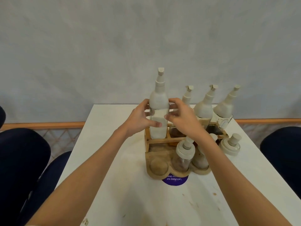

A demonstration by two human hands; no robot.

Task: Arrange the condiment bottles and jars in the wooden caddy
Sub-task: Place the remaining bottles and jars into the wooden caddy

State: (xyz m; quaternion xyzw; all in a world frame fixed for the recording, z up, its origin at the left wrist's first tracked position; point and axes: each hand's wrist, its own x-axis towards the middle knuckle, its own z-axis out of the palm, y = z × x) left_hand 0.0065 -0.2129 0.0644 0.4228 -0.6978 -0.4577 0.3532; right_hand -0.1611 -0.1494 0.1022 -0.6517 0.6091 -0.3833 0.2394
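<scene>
Left hand point(138, 118) and right hand point(184, 119) grip a white-filled bottle point(158, 101) in the caddy point(156, 141).

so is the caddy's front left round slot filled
No, that round slot is bare wood; a jar stands in the one beside it.

Both arms bare, extended forward, converging. Left hand point(140, 119) wraps tall bottle point(158, 101) from left, thumb across front. Right hand point(182, 119) cups its right side, fingers curled, thumb touching front. Hands level with each other.
</scene>
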